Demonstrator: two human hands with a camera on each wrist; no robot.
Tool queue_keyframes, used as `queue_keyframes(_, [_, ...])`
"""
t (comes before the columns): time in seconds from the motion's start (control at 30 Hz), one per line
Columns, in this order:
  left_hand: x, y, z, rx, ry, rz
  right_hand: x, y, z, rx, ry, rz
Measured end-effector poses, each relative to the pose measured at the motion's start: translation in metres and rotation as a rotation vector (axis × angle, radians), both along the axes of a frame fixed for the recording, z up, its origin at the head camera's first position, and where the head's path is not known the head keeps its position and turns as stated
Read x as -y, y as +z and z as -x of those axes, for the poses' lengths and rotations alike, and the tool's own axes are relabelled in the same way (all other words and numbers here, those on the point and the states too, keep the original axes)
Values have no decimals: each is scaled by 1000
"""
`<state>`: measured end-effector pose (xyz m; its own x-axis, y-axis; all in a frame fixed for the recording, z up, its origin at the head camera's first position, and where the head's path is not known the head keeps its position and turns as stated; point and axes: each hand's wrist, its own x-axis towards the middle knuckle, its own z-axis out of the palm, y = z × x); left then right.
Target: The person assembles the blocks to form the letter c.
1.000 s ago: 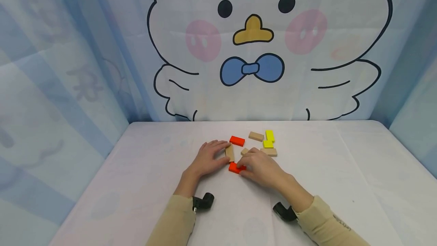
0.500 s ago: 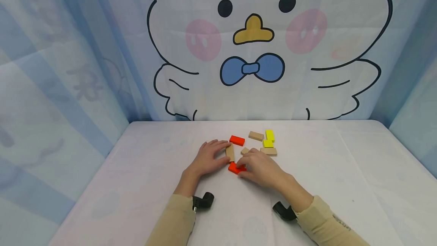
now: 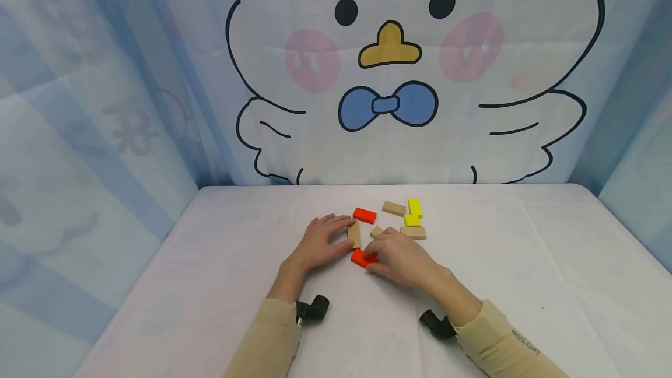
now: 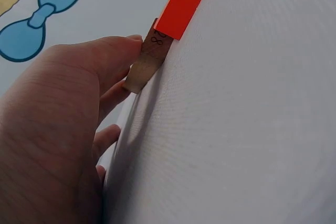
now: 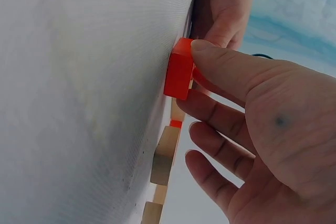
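My left hand (image 3: 321,241) holds a plain wooden block (image 3: 354,234) by its two ends, thumb at the near end and index finger at the far end. In the left wrist view, handwritten marks show on this block's (image 4: 144,66) side. A red block (image 3: 359,258) lies across the near end of the wooden one, overlapping it in the left wrist view. The right hand (image 3: 401,256) pinches that red block (image 5: 179,72) between thumb and index finger, while its other fingers stay spread over the table. A second red block (image 3: 364,215) lies just past the wooden block's far end.
Behind the right hand lie a small part-hidden wooden block (image 3: 376,232) and another wooden block (image 3: 413,233). Two yellow blocks (image 3: 415,207) (image 3: 412,220) sit farther back, with a wooden block (image 3: 394,209) left of them. A printed curtain (image 3: 388,150) hangs behind the white-covered table (image 3: 210,284).
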<state>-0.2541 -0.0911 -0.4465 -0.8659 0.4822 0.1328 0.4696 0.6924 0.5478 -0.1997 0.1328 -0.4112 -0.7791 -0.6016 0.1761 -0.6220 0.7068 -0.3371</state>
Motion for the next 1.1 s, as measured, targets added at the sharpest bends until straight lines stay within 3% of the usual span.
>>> queue_keyframes(1.1, [-1,2,-2,41,19,-17,0,0,0,9,-11,-2])
